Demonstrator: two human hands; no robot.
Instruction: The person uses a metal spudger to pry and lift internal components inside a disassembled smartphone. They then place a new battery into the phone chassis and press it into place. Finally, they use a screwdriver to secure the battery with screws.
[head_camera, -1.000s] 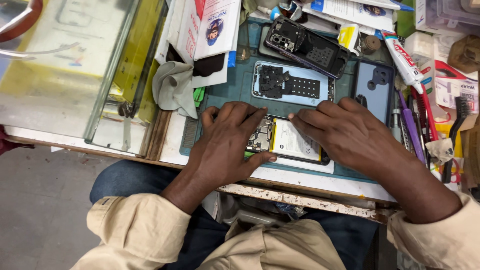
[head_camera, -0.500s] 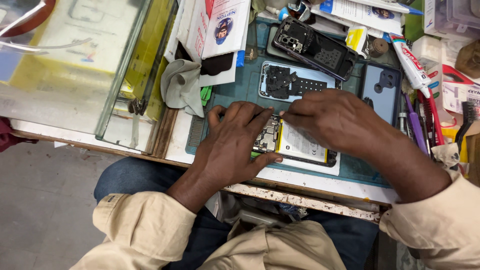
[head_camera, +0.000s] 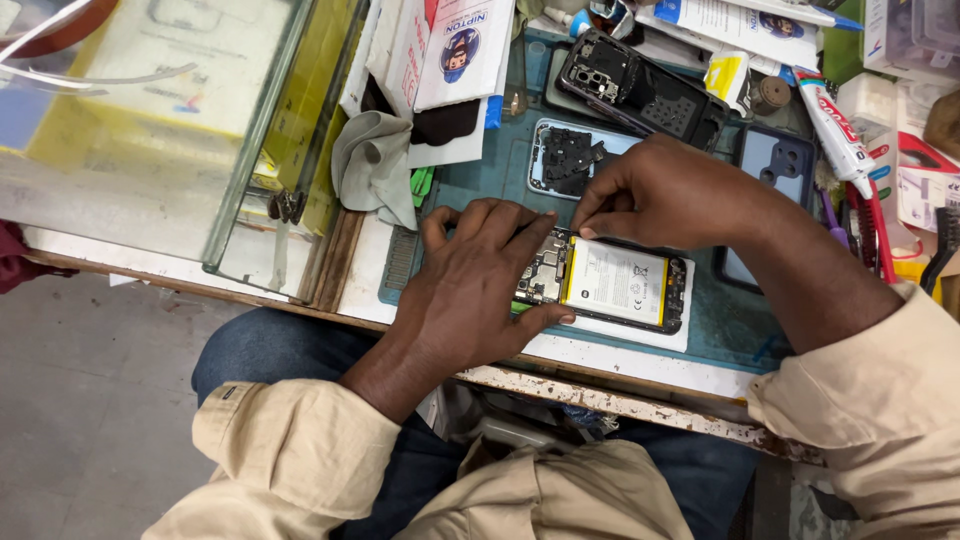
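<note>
Opened smartphone (head_camera: 610, 285) lies flat on the teal work mat (head_camera: 740, 330), back cover off. White rectangular battery with a yellow strip along its left edge fills most of the body; bare circuit board with small metal shields sits at the end under the fingers.

Left hand (head_camera: 475, 290) presses palm-down on the board end. Fingers are spread and flat, thumb hooks along the phone's near edge. Holding it down, not wrapped around anything.

Right hand (head_camera: 660, 195) sits just above the phone's far edge. Thumb and forefinger are pinched together at the battery's top-left corner, fingertips touching the phone. Can't tell whether something small is held in the pinch.

Just beyond the right fingertips: pale blue phone back panel (head_camera: 560, 160) with a black plastic bracket lying on it. Further past it, a black inner phone frame (head_camera: 640, 90), matte, with camera cut-outs. Right of the right wrist: blue soft case (head_camera: 775, 165) with a camera opening. Left of the left fingers: crumpled grey cloth (head_camera: 372, 165), then a glass-sided case (head_camera: 250, 170). Table edge (head_camera: 620, 400) nearest the body is rusty, paint chipped.
</note>
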